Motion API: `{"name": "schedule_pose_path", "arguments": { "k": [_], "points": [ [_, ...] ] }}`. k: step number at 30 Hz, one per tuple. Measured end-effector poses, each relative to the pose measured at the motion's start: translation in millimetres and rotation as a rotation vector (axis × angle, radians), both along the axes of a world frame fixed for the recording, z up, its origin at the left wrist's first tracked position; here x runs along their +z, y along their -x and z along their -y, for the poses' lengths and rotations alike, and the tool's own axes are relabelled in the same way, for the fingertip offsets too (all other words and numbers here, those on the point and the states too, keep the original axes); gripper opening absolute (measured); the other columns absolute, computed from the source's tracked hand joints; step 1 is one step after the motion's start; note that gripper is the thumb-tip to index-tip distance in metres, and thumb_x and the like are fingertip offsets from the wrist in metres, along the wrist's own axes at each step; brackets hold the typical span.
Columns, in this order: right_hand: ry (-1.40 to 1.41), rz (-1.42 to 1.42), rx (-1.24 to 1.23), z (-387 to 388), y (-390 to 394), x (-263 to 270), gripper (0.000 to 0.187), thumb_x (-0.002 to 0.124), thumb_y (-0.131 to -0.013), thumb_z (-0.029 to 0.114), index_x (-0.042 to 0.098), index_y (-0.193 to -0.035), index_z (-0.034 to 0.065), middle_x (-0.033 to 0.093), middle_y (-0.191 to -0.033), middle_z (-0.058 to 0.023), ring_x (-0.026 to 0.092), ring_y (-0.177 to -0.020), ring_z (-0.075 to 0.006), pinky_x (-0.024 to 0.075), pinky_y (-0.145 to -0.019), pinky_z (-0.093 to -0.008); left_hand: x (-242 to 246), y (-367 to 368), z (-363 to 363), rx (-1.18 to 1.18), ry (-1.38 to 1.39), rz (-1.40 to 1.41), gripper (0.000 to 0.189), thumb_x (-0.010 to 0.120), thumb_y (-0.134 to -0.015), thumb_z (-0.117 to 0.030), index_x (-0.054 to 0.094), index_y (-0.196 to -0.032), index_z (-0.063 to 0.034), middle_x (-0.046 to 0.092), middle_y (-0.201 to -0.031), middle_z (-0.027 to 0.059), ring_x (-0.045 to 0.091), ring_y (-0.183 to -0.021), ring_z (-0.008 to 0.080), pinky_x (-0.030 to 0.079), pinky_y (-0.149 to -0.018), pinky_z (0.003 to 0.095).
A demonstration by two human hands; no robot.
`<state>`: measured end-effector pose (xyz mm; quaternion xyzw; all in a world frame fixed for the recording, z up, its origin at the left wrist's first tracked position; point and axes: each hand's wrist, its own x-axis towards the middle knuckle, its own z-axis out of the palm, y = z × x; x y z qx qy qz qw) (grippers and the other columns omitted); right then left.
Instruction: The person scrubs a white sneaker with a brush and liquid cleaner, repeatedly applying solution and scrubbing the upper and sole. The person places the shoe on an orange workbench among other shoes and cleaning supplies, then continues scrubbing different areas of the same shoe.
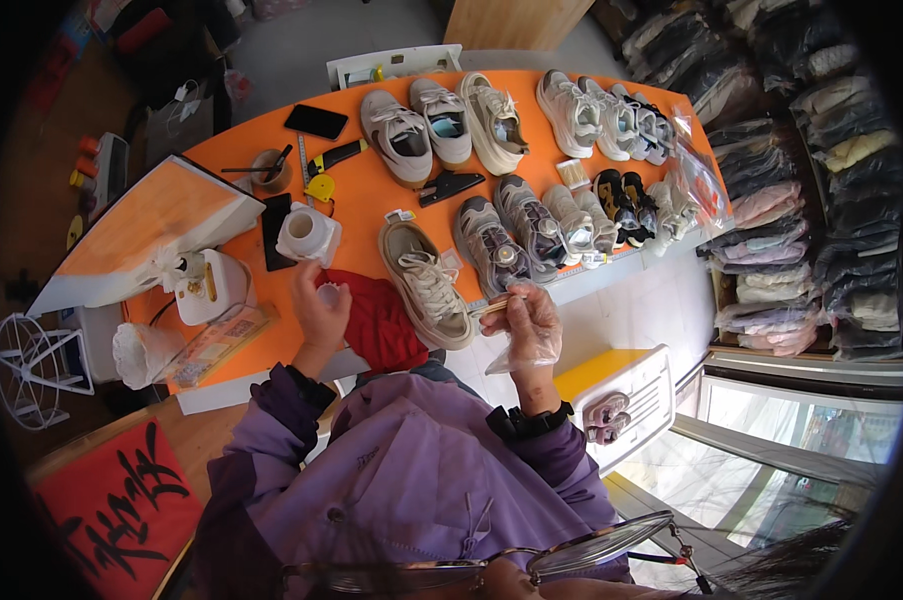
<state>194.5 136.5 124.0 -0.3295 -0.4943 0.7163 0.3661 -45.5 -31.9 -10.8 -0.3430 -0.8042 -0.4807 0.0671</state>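
Observation:
My left hand holds a small round white cap between thumb and fingers, just in front of a white plastic jar with an open mouth. In a clear plastic glove, my right hand pinches a thin wooden stick; its tip is too small to make out. The stick points at the toe of a single beige lace-up sneaker, which lies at the table's near edge between my hands. Beside that shoe, a red cloth hangs over the edge.
Several pairs of shoes line the orange table. A black stapler, a box cutter, a yellow tape measure, a phone and a box of wooden sticks lie among them. Shelves of bagged clothes stand right.

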Motion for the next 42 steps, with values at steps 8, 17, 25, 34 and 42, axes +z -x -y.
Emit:
{"name": "schedule_pose_path", "arguments": {
  "k": [8,17,25,34,42],
  "points": [
    [-0.076,0.096,0.022,3.3,8.8,-21.4,0.015,0.055,-0.104,0.006,0.057,-0.118,0.0018,0.071,-0.094,-0.013,0.071,-0.074,-0.0183,0.0588,-0.067,-0.0292,-40.5,40.0,-2.3,0.293,0.029,0.177,0.092,0.084,-0.073,-0.013,0.031,-0.147,0.0029,0.038,-0.138,0.026,0.039,-0.128,0.043,0.032,-0.111,0.0522],
    [-0.123,0.495,0.407,34.1,70.7,-69.9,0.011,0.06,-0.098,0.002,0.062,-0.109,0.003,0.069,-0.083,-0.0081,0.069,-0.071,-0.0152,0.0559,-0.064,-0.0279,-8.9,32.9,22.0,0.194,0.072,0.111,0.083,0.078,-0.08,-0.011,0.032,-0.148,0.0,0.034,-0.145,0.0274,0.034,-0.137,0.0455,0.03,-0.115,0.0506],
    [-0.073,0.587,0.889,111.0,169.3,-130.3,0.037,0.067,-0.086,0.008,0.064,-0.123,0.0038,0.071,-0.099,-0.0135,0.071,-0.086,-0.0283,0.0564,-0.075,-0.0383,32.1,17.9,78.3,0.051,-0.021,0.031,0.038,0.069,-0.085,-0.007,0.059,-0.121,-0.0014,0.057,-0.122,0.0192,0.055,-0.116,0.0385,0.045,-0.101,0.0454],
    [-0.873,0.563,0.514,-4.4,135.7,-79.6,0.016,0.065,-0.09,0.015,0.073,-0.102,0.0069,0.071,-0.098,-0.0189,0.068,-0.095,-0.0402,0.055,-0.082,-0.0446,19.4,0.0,111.6,-0.034,0.051,0.203,0.024,0.063,-0.084,0.003,0.06,-0.108,0.0011,0.058,-0.112,0.0185,0.06,-0.105,0.0374,0.049,-0.092,0.0413],
    [-0.979,1.149,0.073,-293.9,45.1,-84.1,0.015,0.066,-0.088,0.016,0.077,-0.098,0.011,0.075,-0.095,-0.0151,0.072,-0.093,-0.0333,0.0569,-0.081,-0.0428,16.9,-35.8,86.7,-0.037,0.14,0.335,0.014,0.062,-0.083,0.005,0.061,-0.097,0.002,0.059,-0.099,0.0162,0.062,-0.09,0.0313,0.051,-0.078,0.0368]
  ]
}}
